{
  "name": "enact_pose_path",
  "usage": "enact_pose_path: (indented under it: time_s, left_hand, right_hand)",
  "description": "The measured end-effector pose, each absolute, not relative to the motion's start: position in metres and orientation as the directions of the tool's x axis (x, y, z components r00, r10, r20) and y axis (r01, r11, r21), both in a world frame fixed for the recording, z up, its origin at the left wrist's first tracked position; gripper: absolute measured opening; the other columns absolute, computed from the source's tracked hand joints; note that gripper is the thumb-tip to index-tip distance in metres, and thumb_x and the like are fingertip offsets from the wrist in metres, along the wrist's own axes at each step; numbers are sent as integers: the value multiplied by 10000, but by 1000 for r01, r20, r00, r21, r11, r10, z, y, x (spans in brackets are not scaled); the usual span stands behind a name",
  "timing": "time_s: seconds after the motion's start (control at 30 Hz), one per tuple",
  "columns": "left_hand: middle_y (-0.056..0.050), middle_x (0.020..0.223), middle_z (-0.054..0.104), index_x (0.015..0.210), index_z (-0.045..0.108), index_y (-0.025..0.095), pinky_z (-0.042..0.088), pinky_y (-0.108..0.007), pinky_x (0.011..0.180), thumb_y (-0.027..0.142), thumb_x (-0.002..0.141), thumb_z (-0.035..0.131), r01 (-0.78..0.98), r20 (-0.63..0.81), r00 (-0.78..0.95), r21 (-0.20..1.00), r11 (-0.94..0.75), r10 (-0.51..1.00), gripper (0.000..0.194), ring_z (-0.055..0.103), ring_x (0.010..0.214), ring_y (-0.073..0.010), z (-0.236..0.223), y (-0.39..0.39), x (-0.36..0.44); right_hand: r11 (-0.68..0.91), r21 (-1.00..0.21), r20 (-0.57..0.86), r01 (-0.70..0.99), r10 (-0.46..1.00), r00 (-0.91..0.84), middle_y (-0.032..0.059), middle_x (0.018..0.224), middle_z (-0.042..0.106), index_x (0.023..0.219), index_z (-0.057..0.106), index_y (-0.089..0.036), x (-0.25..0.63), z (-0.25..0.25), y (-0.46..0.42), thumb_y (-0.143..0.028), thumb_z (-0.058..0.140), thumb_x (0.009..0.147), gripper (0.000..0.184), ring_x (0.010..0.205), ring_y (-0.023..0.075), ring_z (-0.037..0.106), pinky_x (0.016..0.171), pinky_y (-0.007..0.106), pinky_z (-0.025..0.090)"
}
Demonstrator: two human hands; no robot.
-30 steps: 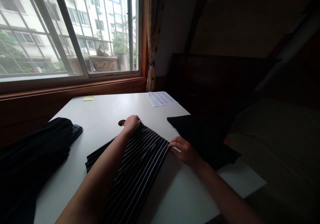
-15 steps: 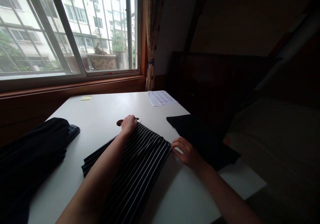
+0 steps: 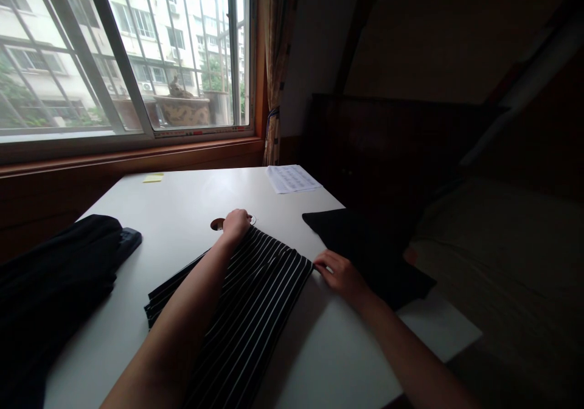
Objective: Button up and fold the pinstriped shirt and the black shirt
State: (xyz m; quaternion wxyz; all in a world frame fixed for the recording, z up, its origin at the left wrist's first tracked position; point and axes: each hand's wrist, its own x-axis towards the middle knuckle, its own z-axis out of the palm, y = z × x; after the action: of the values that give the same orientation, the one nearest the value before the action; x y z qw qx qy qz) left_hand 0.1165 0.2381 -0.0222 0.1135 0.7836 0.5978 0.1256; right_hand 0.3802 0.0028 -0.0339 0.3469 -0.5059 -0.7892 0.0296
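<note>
A black garment with thin white stripes (image 3: 255,299) lies across the white table, its near end running out of view at the bottom. Whether it is trousers or a top I cannot tell. My left hand (image 3: 236,223) grips its far corner beside the round hole in the tabletop. At the right corner, the thumb and fingers of my right hand (image 3: 335,270) pinch the edge of the cloth. Between the two hands the far edge stretches out fairly straight. My left forearm hides part of the garment's left side, where layered edges stick out.
Dark folded clothing (image 3: 55,275) lies at the left, with a dark flat object (image 3: 131,238) partly under it. Another black cloth (image 3: 365,251) rests on the right edge. Printed papers (image 3: 292,179) and a yellow note (image 3: 153,178) are at the back of the white table (image 3: 205,190).
The view has shifted very slightly. Both hands keep their hold on the striped garment, and its right corner has moved marginally, if at all.
</note>
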Motion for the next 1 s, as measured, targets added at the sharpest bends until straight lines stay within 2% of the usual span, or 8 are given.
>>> enact_pose_path:
  time_s: [0.2, 0.3, 0.4, 0.5, 0.57, 0.7, 0.83, 1.0]
  left_hand:
    - [-93, 1249, 619, 1229, 605, 180, 554, -432, 901, 358, 972, 605, 908, 173, 239, 310, -283, 955, 312, 636, 1055, -219, -26, 242, 109]
    - [-100, 1116, 661, 1064, 677, 165, 528, -397, 910, 296, 986, 559, 906, 235, 223, 308, -290, 946, 193, 629, 1046, -239, -28, 238, 110]
    - [-129, 1022, 656, 947, 699, 166, 506, -377, 880, 220, 988, 477, 898, 299, 224, 307, -315, 928, 233, 600, 1051, -283, -30, 231, 113]
    - [-138, 1057, 629, 996, 680, 165, 503, -394, 851, 219, 1004, 416, 877, 351, 266, 299, -376, 898, 270, 560, 1064, -297, -28, 224, 113]
    - [-129, 1122, 611, 1041, 671, 182, 493, -400, 891, 248, 1016, 404, 846, 375, 335, 283, -451, 864, 276, 530, 1097, -290, -25, 220, 110]
    - [-58, 1246, 595, 1116, 675, 279, 440, -387, 1023, 339, 1005, 487, 728, 359, 551, 235, -645, 753, 225, 490, 1183, -251, -21, 212, 99]
    - [-39, 1311, 594, 1231, 645, 334, 421, -419, 1061, 400, 984, 535, 661, 299, 658, 211, -720, 691, 278, 460, 1259, -259, -29, 208, 87]
    - [-32, 1450, 531, 1379, 546, 362, 400, -463, 1087, 349, 1013, 466, 715, 265, 617, 205, -669, 741, 376, 381, 1389, -284, -42, 218, 73]
  right_hand:
    - [466, -342, 537, 816, 810, -237, 42, 833, 622, 863, 604, -217, 383, -28, -3, -142, 550, 960, 133, 798, 202, 602, 758, 341, 482]
    - [463, -311, 533, 830, 808, -251, 44, 823, 608, 849, 582, -215, 382, -24, -6, -124, 540, 954, 145, 796, 205, 588, 751, 342, 471]
    - [446, -281, 531, 850, 810, -250, 45, 823, 597, 832, 563, -216, 382, -24, -6, -98, 530, 935, 160, 800, 210, 584, 749, 343, 473]
    - [420, -251, 506, 872, 825, -251, 48, 857, 607, 863, 572, -222, 384, -26, -6, -69, 526, 906, 166, 835, 220, 595, 778, 354, 492]
    - [418, -235, 498, 878, 827, -261, 68, 971, 628, 991, 594, -224, 385, -26, -7, -71, 555, 883, 192, 932, 241, 606, 846, 381, 506]
    - [470, -148, 525, 870, 783, -334, 104, 1173, 612, 1219, 571, -239, 378, -24, -10, -114, 637, 847, 399, 1086, 283, 577, 967, 461, 480]
    - [553, -52, 516, 831, 728, -452, 65, 1081, 670, 1140, 639, -277, 367, -22, -12, -90, 571, 905, 309, 1009, 245, 600, 935, 440, 475]
    - [598, -63, 502, 799, 711, -493, 52, 932, 681, 1012, 665, -242, 368, -18, -17, -58, 505, 928, 258, 907, 221, 588, 842, 396, 480]
